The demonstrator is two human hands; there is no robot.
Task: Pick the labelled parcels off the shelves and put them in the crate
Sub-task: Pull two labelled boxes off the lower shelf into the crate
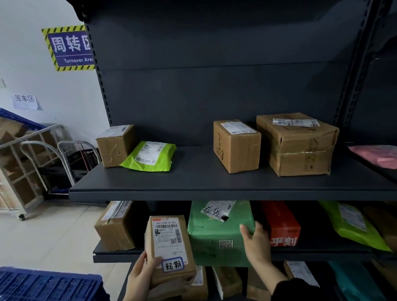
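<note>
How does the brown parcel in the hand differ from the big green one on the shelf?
The brown parcel is slim; the green parcel is bulkier. The left hand grips the brown parcel in the air; the green parcel sits on a shelf, the right hand touching it. The brown parcel has a blue-bordered sticker; the green parcel shows none. Both carry white labels.
</note>
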